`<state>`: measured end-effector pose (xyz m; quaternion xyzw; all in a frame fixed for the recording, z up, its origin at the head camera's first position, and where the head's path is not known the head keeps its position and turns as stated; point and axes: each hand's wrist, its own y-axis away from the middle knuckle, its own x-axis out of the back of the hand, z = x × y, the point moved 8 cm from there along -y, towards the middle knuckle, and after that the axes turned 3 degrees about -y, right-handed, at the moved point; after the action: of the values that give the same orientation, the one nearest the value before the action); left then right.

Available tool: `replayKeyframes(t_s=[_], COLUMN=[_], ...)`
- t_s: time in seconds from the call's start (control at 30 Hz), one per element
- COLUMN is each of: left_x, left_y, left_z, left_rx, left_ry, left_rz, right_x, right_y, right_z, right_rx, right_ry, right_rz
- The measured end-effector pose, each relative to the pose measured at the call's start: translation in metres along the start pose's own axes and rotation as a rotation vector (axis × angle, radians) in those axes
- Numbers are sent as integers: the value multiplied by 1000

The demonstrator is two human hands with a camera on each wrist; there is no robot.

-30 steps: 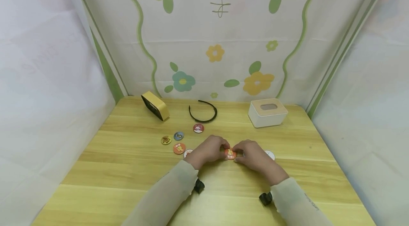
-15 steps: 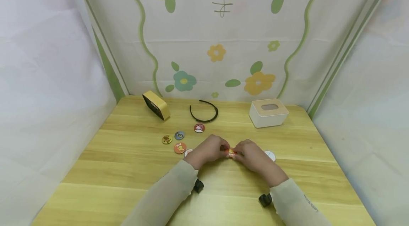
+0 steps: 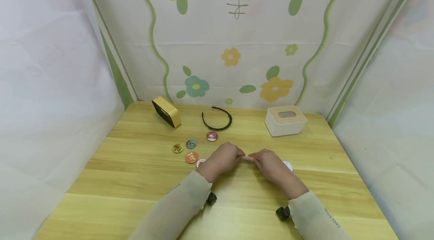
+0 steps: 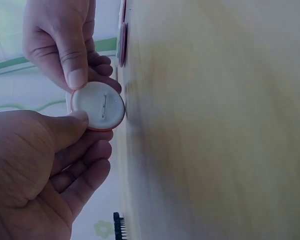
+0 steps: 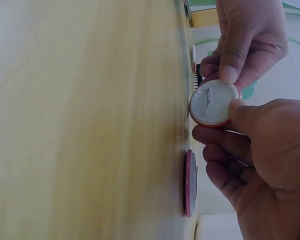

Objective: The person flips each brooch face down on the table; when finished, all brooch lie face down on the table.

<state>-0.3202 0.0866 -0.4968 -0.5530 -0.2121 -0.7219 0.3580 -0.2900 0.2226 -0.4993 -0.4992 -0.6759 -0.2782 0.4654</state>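
Observation:
An orange-rimmed pin badge (image 4: 96,102) is pinched between both hands, tilted up so its white back and pin face the wrist cameras. My left hand (image 3: 223,159) grips its left edge with thumb and fingers. From the other side, my right hand (image 3: 270,165) pinches it the same way. In the head view only a thin edge of the badge shows. Its lower edge is right at the tabletop in the wrist views. A white-backed badge (image 3: 288,165) lies beside my right hand, partly hidden. Near my left wrist is a white-and-red badge (image 3: 200,162), also partly covered.
Left of centre lie an orange badge (image 3: 191,157), a yellow one (image 3: 178,148), a blue one (image 3: 191,144) and a red one (image 3: 212,136). Behind them are a black headband (image 3: 217,129) and a yellow-and-black box (image 3: 168,111). A tissue box (image 3: 285,126) stands at the back right.
The held badge has turned from showing its orange face in the head view to being seen nearly edge-on. Both hands have tipped it up, shifting slightly away from the body.

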Motion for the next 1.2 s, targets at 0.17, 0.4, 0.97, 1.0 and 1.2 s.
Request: replayKeyframes(t_s=[0.17, 0.4, 0.97, 1.0, 1.2], left_x=[0, -6, -11, -12, -12], left_y=[-2, -4, -4, -4, -4], left_z=[-4, -11, -14, -13, -13], left_rx=[71, 154, 160, 154, 135], left_ry=[54, 192, 276, 273, 294], left_rz=[11, -20, -13, -16, -26], right_x=[2, -4, -4, -4, -4], right_y=[-1, -4, -6, -7, -9], right_z=[3, 2, 10, 12, 21], right_rx=[-8, 25, -35, -41, -71], right_ry=[-32, -115, -127, -138, -210], right_rz=[44, 27, 28, 25, -12])
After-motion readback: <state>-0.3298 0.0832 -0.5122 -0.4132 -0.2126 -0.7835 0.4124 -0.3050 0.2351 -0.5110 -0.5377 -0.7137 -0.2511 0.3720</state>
